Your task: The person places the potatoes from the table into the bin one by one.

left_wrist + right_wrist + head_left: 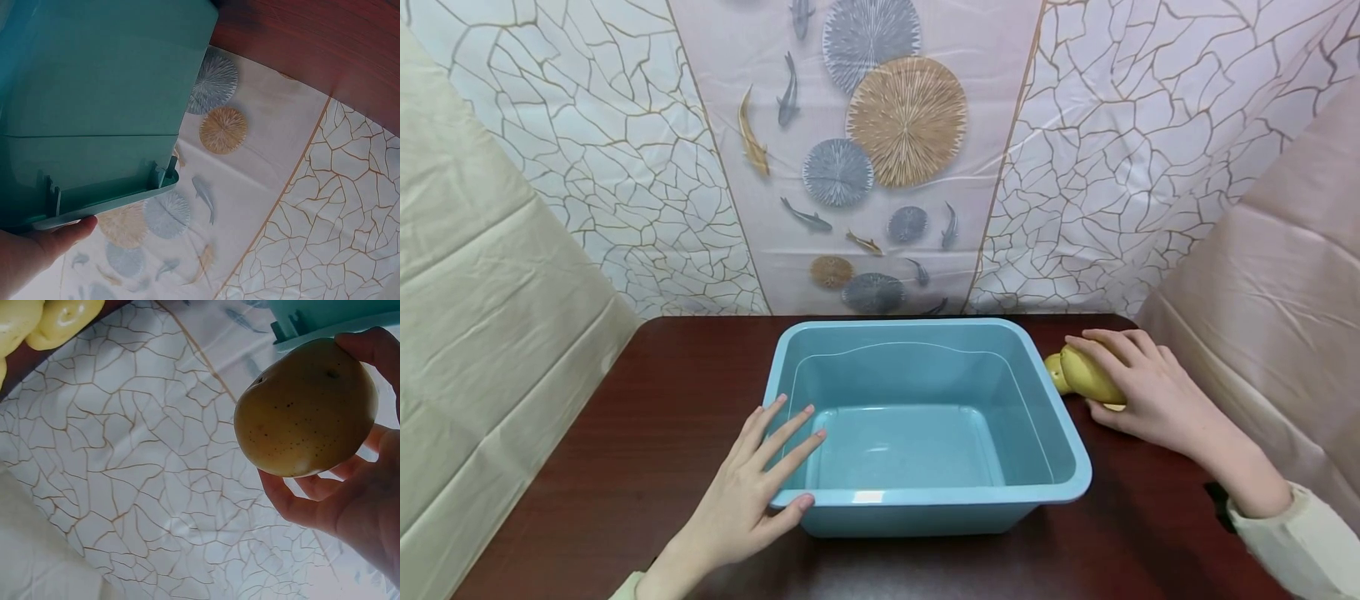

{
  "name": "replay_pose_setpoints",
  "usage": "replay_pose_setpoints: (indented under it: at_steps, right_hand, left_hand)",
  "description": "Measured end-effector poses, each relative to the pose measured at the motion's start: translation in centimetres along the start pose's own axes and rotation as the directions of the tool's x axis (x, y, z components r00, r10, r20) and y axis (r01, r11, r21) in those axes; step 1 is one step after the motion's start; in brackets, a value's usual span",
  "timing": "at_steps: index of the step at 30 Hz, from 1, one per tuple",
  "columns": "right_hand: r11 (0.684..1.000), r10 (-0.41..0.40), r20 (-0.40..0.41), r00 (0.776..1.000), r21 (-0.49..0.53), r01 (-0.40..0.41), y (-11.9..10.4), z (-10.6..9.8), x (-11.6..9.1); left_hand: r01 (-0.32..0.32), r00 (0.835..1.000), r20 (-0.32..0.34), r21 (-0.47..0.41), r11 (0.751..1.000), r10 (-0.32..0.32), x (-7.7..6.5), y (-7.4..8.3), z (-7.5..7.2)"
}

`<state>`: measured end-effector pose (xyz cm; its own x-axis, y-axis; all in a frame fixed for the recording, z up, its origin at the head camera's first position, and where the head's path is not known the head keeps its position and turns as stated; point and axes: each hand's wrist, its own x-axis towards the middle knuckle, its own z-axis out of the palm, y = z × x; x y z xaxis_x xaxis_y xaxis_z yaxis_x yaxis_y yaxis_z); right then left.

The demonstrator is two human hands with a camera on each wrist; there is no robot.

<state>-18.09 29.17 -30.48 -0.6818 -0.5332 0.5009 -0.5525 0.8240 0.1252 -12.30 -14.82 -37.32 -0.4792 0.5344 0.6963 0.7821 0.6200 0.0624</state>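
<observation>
My right hand (1165, 404) grips a yellow-brown potato (1092, 377) just right of the blue plastic basin (947, 497). In the right wrist view the same potato (306, 409) shows dark specks, with fingers and thumb curled round its sides. Another potato (1057, 374) peeks out between it and the basin. My left hand (737, 500) lies at the basin's front left corner, its fingers straight and spread over the rim. The left wrist view shows a digit (72, 234) right at the rim's edge. Nothing lies inside the basin.
Several more potatoes (62, 325) sit together on the tabletop in the right wrist view. The dark red-brown table (647, 433) ends at a patterned cloth backdrop (865, 242). Pale cloth walls (1262, 308) slope in at both sides.
</observation>
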Motion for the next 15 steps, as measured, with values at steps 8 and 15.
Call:
replay_pose_setpoints:
  at_steps: [8, 15]
  right_hand:
    - [0.999, -0.052, -0.021, 0.998, -0.002, 0.052, -0.6, -0.7, 0.7]
    - [0.997, -0.079, -0.030, 0.996, -0.002, 0.078, -1.2, -1.4, 1.5]
  left_hand:
    - [0.008, 1.000, 0.009, -0.002, 1.000, -0.008, 0.0, 0.0, 0.0]
    - [0.010, 1.000, 0.010, -0.011, 1.000, -0.010, -0.1, 0.0, 0.0]
